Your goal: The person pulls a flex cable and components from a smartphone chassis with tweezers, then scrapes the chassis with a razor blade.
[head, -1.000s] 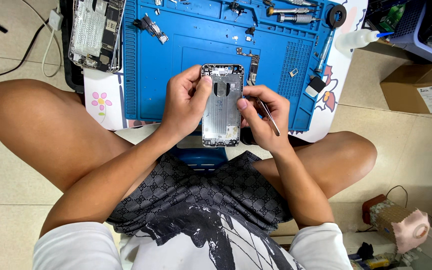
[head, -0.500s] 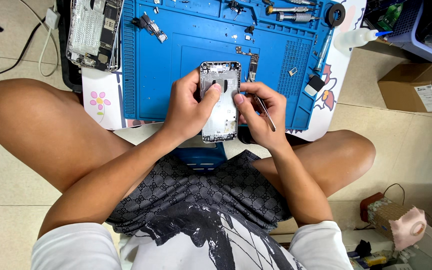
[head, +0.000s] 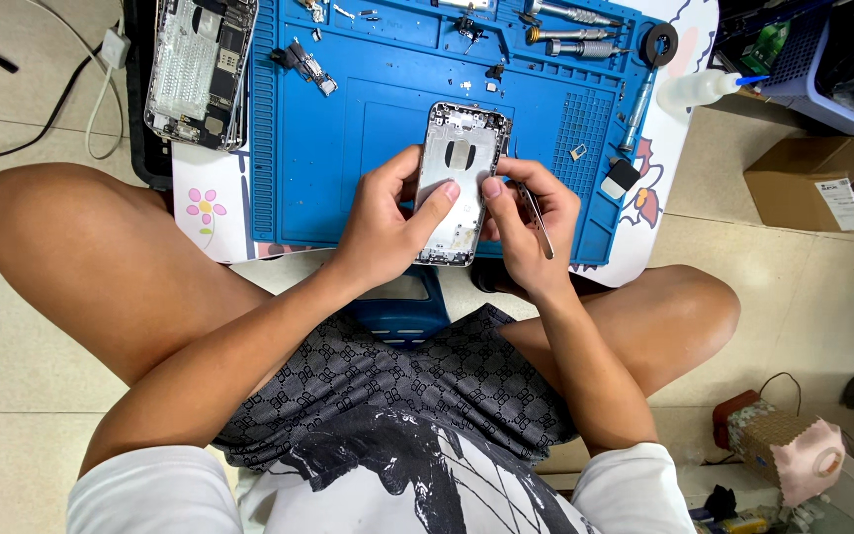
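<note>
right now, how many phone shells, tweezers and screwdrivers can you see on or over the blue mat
phone shells: 1, held over the mat by left hand and right hand
tweezers: 1, in right hand
screwdrivers: 3
total: 5

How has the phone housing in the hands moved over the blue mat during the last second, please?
Yes. The phone housing has risen toward the far side of the blue mat: its top edge now sits nearer the loose parts along the mat's upper area, and it tilts slightly right.

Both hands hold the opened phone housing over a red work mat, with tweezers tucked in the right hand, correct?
Not quite: the head view shows the work mat is blue. Both the left hand and right hand do hold the phone housing, tweezers in the right.
</note>
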